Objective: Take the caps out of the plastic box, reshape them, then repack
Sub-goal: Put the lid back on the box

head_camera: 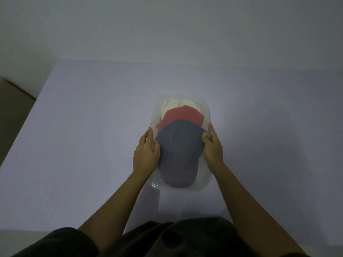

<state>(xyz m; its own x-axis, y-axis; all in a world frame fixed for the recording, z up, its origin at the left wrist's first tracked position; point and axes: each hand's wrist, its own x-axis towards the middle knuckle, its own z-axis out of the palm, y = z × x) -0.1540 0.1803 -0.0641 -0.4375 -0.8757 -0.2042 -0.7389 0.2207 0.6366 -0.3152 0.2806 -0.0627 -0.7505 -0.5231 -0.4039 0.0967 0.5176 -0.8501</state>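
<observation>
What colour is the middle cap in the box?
Red, between the cream and blue caps; head view.

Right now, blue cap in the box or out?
In. The blue cap lies inside the clear plastic box, overlapping the red cap; left hand and right hand flank it.

A plain, dimly lit indoor room, its kind hard to tell: a wide pale lilac surface (92,127) stands against a plain white wall (167,25), with a brown carton (13,108) beside its left edge.
</observation>
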